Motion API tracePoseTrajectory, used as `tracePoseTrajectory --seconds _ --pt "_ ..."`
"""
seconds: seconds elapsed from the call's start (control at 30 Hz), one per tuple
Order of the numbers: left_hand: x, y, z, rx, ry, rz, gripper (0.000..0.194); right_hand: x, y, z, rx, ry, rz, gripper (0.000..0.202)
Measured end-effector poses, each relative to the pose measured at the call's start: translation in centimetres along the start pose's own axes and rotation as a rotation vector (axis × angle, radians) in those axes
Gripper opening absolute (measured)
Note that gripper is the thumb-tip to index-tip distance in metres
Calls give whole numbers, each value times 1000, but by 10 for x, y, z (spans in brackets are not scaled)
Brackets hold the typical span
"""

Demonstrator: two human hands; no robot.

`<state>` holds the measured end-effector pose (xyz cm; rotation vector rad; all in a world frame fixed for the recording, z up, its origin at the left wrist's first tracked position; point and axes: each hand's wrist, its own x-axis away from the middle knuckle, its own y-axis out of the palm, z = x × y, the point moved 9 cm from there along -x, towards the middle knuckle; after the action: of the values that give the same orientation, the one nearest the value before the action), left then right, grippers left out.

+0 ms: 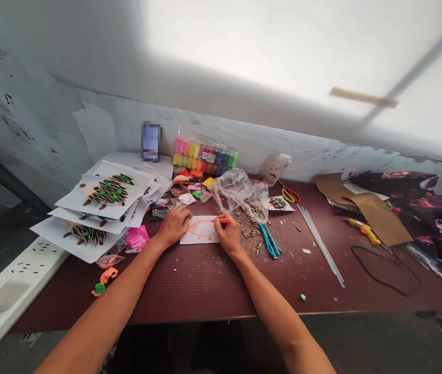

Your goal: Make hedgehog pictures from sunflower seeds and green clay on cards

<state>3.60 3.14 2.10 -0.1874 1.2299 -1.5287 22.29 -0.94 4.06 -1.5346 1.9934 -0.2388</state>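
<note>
A small white card (199, 240) lies on the dark red table (197, 280), with an orange outline drawing of a rounded, short-legged animal on it. My right hand (228, 232) is closed around an orange marker (224, 220), its tip at the right side of the drawing. Resting at the card's left edge, my left hand (174, 224) is flat with its fingers a little bent. A clear plastic bag (258, 200) of striped seeds sits just behind my right hand, and loose seeds (249, 232) and a blue cutter (270, 241) lie to its right.
Stacked sheets with seed hedgehogs (107, 195) stand at left beside a white power strip (18, 291). Coloured clay packs (205, 157), a phone (151, 142) and a white bottle (277, 170) are along the wall. Rightward lie scissors (290, 195), clear sticks (322, 246) and a yellow glue gun (365, 231).
</note>
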Motion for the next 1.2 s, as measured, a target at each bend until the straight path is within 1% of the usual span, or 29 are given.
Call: tracePoseTrajectory --seconds 0.27,1.03,1.2 --pt "0 2 -3 26 -13 -11 16 -2 -5 5 1 33 53 25" --pt "-1 3 -4 33 -23 -27 17 -1 3 9 36 12 -11 27" --pt "-1 1 -3 16 -10 -3 17 -1 4 8 57 -3 -13 25"
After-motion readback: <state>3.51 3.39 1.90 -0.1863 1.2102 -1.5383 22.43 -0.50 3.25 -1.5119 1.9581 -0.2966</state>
